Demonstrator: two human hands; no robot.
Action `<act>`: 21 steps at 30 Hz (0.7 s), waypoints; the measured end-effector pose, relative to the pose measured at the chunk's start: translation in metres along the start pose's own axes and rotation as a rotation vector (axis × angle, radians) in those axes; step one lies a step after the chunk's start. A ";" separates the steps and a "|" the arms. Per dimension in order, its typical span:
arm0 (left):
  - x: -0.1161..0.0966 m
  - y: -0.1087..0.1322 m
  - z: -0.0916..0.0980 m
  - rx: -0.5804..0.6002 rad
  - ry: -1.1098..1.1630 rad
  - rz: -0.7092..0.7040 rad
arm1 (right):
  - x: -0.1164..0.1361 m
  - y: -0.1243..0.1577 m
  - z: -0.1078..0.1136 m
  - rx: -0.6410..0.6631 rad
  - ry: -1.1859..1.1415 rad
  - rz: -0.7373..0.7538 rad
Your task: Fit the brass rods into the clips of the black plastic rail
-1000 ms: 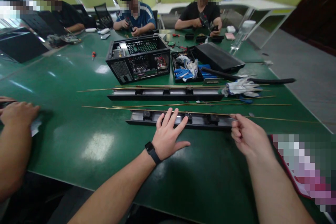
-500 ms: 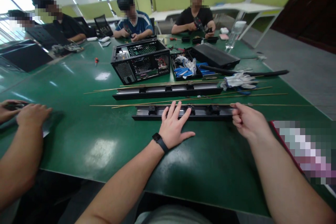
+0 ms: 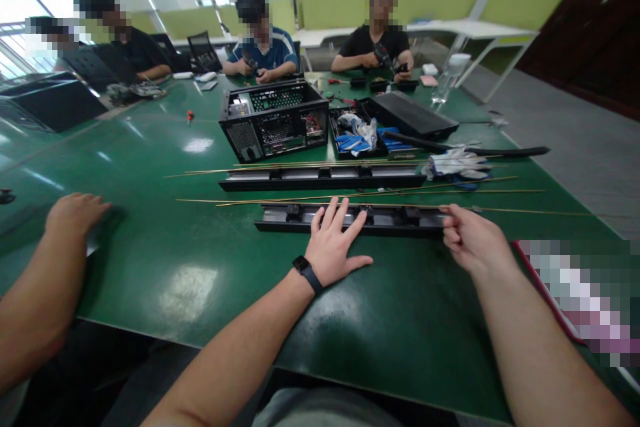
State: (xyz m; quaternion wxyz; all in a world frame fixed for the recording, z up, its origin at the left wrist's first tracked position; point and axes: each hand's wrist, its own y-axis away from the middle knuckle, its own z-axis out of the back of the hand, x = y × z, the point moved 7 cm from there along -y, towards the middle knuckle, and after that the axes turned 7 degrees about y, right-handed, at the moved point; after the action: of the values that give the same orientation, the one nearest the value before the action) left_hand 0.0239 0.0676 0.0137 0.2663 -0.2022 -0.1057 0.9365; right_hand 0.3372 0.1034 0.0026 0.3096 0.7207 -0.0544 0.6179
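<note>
**2 hands on a black rail at a green table**

My left hand (image 3: 336, 247) lies flat, fingers spread, with the fingertips resting on the middle of a long black rail (image 3: 390, 219). The flat press looks meant to pin it against the table (image 3: 200, 280). My right hand (image 3: 470, 240) has its fingers curled shut around the rail's right end, likely to steady it. A thin brass rod (image 3: 525, 211) runs just beyond my right knuckles. A second rail (image 3: 320, 178) lies beyond my fingertips. Far to my left rests a co-worker's hand (image 3: 75, 212).
</note>
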 end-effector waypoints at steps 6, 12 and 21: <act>-0.001 -0.001 0.001 0.002 -0.001 0.007 | 0.001 0.002 0.000 -0.021 -0.011 -0.003; 0.000 -0.002 0.000 -0.011 -0.001 0.004 | 0.002 0.000 -0.001 -0.008 -0.009 0.017; 0.001 -0.002 -0.001 -0.009 -0.002 0.001 | 0.004 0.001 -0.003 0.006 -0.007 0.015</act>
State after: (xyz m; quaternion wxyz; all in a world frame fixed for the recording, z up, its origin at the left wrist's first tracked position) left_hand 0.0246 0.0703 0.0131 0.2646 -0.2027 -0.1098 0.9364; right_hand 0.3355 0.1057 0.0069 0.3028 0.7233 -0.0592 0.6178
